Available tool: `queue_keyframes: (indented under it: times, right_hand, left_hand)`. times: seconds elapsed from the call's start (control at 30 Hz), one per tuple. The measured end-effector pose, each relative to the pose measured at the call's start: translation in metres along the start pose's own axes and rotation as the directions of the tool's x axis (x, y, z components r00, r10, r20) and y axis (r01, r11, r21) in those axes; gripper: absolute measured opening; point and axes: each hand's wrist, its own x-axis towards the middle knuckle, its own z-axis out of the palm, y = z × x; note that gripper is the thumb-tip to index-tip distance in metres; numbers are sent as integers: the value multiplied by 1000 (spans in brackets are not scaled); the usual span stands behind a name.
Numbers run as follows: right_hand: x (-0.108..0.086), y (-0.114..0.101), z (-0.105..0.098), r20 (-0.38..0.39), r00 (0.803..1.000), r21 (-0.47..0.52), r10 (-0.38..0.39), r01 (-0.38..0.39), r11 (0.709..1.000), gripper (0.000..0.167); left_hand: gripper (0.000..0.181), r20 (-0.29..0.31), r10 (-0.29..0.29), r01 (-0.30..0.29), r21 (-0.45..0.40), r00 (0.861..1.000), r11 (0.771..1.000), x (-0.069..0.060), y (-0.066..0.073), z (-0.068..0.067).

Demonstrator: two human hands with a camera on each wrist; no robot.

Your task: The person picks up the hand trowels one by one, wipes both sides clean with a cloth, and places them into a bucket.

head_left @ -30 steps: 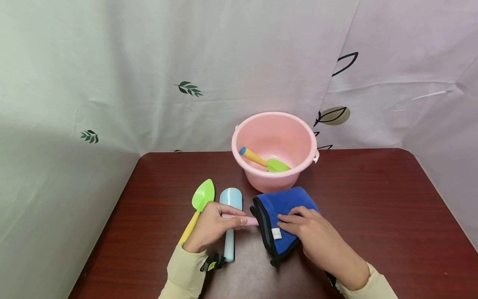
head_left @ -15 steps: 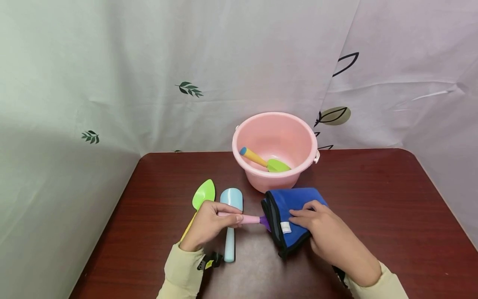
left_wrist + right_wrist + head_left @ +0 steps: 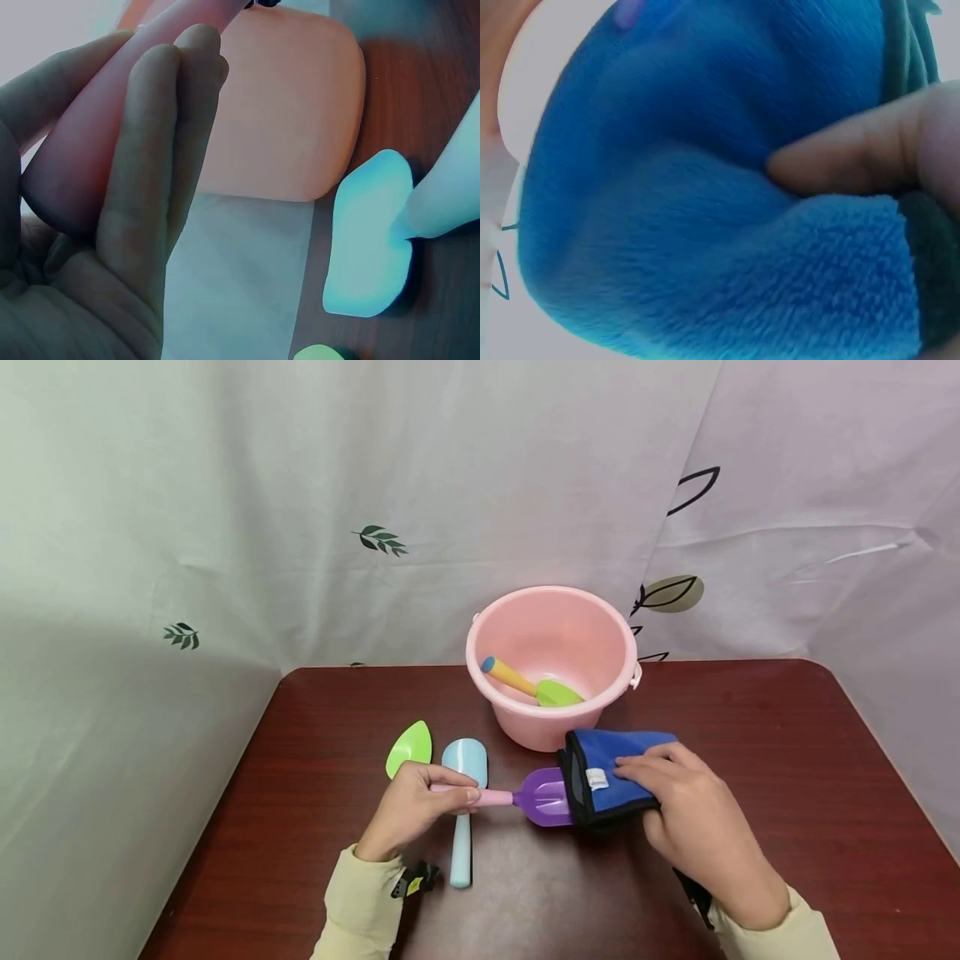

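In the head view my left hand [image 3: 405, 810] pinches the pink handle of a toy shovel [image 3: 542, 797] with a purple scoop. The left wrist view shows the fingers curled round that handle [image 3: 90, 150]. My right hand [image 3: 705, 827] grips a folded blue cloth [image 3: 611, 756] with black edging and a white tag. The cloth wraps the far end of the purple scoop, hiding its tip. Up close, a fingertip presses into the fuzzy blue cloth [image 3: 690, 225] in the right wrist view. Both hands work above the table, in front of the bucket.
A pink bucket [image 3: 551, 727] stands behind the cloth, with a green trowel [image 3: 558, 693] with a yellow handle inside. A light blue scoop [image 3: 462, 852] and another green trowel [image 3: 411, 747] lie at the left on the dark red table [image 3: 787, 760]. White curtains [image 3: 262, 485] surround it.
The cloth and right hand have moved right along the shovel, uncovering most of the purple scoop. My left hand has shifted slightly left, still holding the handle.
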Motion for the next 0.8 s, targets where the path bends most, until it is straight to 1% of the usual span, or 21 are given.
queue_keyframes:
  times: [0.1,0.13,0.2,0.33,0.47,0.6,0.7,0.8]
  right_hand:
    - [0,-3,0,-71,997,47,-7,10,999,54]
    - [0,-4,1,-99,995,69,-21,28,997,56]
    - [-1,-6,3,-135,990,122,-43,60,991,57]
    - [-1,-11,9,-197,976,208,-90,132,969,61]
    - [0,-17,13,-239,965,247,-111,172,954,64]
    - [1,-21,16,-281,952,279,-123,204,938,61]
    - [2,-25,18,-318,938,301,-135,235,924,58]
    - [3,-28,20,-347,925,320,-156,273,907,56]
  left_hand:
    - [19,6,13,-13,-9,1000,1000,2,-2,2]
    - [20,8,17,-17,-17,1000,1000,2,-2,3]
    - [19,3,19,-19,-8,1000,1000,2,-2,4]
    - [19,8,25,-25,-3,1000,1000,2,-1,8]
    - [19,12,28,-28,33,1000,999,1,0,13]
    - [16,3,26,-26,102,1000,994,1,1,20]
    - [15,-3,20,-20,147,1000,989,1,1,24]
    - [16,4,23,-24,169,1000,985,1,1,29]
